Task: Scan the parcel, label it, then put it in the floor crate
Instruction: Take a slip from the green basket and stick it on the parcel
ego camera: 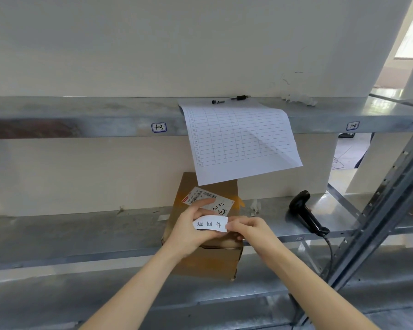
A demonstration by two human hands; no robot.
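Looked like the labelling step: both hands, left hand (191, 231) and right hand (247, 231), pinched the white label (209, 224) over the parcel (208, 258); scanner (305, 213) lay aside, crate step remained.

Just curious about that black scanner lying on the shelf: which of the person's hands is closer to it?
Right. The right hand holds the white label over the parcel, nearer the scanner; the left hand is farther left.

Bare shelf (81, 234) lies open left of the hands; right, the scanner (305, 215) and its cable block; above, a hanging sheet (241, 141) overlaps the parcel (208, 258)
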